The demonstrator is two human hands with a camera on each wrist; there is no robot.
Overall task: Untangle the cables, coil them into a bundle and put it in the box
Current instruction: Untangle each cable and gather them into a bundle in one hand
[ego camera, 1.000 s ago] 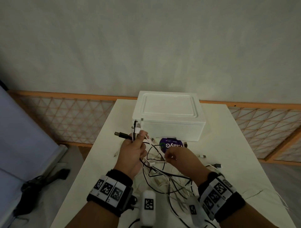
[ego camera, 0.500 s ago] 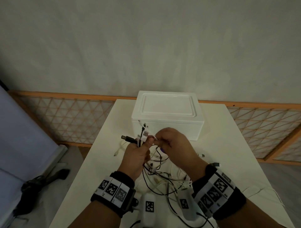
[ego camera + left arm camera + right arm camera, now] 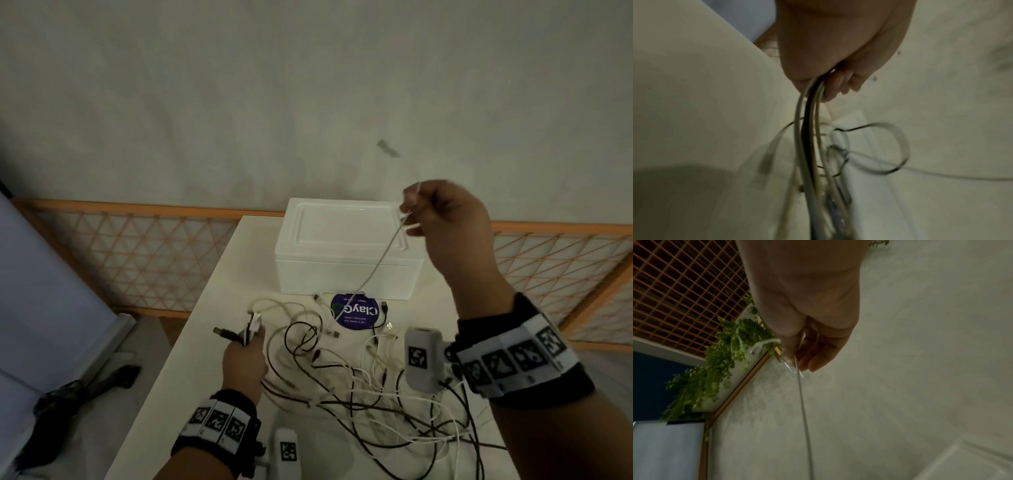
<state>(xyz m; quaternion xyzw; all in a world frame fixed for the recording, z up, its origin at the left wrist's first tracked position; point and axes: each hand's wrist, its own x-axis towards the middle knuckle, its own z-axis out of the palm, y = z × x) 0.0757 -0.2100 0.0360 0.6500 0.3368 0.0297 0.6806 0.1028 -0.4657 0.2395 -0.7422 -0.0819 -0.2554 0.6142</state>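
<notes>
A tangle of black and white cables (image 3: 346, 370) sprawls over the white table (image 3: 219, 274) in front of a closed white box (image 3: 346, 253). My left hand (image 3: 245, 356) grips several cable ends, their plugs (image 3: 251, 327) sticking up above my fist; in the left wrist view the gripped strands (image 3: 809, 113) trail down from the curled fingers (image 3: 838, 87). My right hand (image 3: 442, 219) is raised above the box's right end and pinches one white cable (image 3: 380, 260), which runs taut down to the pile. In the right wrist view that cable (image 3: 803, 402) hangs from my fingertips (image 3: 797, 360).
A round purple sticker (image 3: 354, 313) lies on the table before the box. An orange lattice fence (image 3: 120, 253) runs behind the table, against a pale wall. A dark object (image 3: 78, 394) lies on the floor at left. Greenery (image 3: 715, 369) shows in the right wrist view.
My right hand has left the left hand and risen up and to the right, drawing one white cable out of the pile. My left hand has sunk slightly, still gripping the cable ends.
</notes>
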